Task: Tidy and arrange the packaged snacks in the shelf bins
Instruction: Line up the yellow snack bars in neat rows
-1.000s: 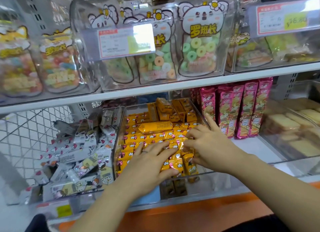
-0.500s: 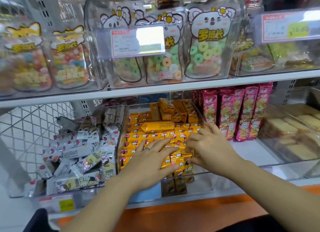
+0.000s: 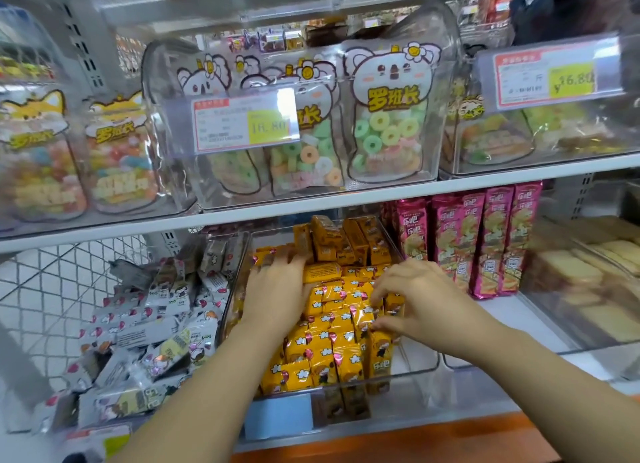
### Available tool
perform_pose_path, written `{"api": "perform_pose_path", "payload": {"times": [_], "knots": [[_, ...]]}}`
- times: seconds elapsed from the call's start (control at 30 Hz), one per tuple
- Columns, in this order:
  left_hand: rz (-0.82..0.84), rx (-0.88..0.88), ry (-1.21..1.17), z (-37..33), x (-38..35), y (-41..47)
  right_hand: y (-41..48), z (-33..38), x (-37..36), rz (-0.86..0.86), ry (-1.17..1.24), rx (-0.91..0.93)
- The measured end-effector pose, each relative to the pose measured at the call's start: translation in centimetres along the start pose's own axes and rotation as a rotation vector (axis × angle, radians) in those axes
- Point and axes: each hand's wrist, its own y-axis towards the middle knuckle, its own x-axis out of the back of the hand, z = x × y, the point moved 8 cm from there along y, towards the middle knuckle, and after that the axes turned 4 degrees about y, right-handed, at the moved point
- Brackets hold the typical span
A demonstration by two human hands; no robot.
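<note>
Left hand (image 3: 277,293) lies flat, fingers straight, pressing the packets (image 3: 325,345) level in the bin (image 3: 415,369) at centre frame. Right hand (image 3: 422,300) curls round packets at the stack's right edge (probably to square the row).

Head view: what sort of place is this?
Most likely a shop's snack aisle: a price tag reading 16.80 on a clear bin, rows of identical candy bags on the white shelf, and a lower bin full of yellow snack packs.

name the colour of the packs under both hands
Snack packs: yellow-orange; head view.
</note>
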Motion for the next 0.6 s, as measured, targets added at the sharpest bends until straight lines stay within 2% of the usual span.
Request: {"api": "perform_pose_path", "payload": {"times": [0.13,0.23,0.33,0.4,0.5,0.6], "knots": [[-0.012,-0.023,0.003,0.2,0.6,-0.4,-0.3,-0.5,0.7,-0.033,0.08,-0.03],[-0.077,-0.041,-0.225,0.7,2.4,-1.7,-0.5,-0.1,1.9,-0.107,0.185,-0.045],[0.065,-0.018,-0.696,0.5,2.9,-2.8,-0.5,0.1,2.9,-0.165,0.337,-0.121],[0.181,-0.031,-0.916,-0.4,3.0,-3.4,-0.6,0.2,3.3,-0.199,0.47,-0.173],[0.269,-0.091,-1.048,-2.0,3.6,-4.0,-0.4,1.0,3.7,-0.214,0.67,-0.16],[0.317,-0.131,-1.127,-3.7,4.0,-4.7,-0.3,2.1,4.4,-0.204,0.723,-0.098]]}}
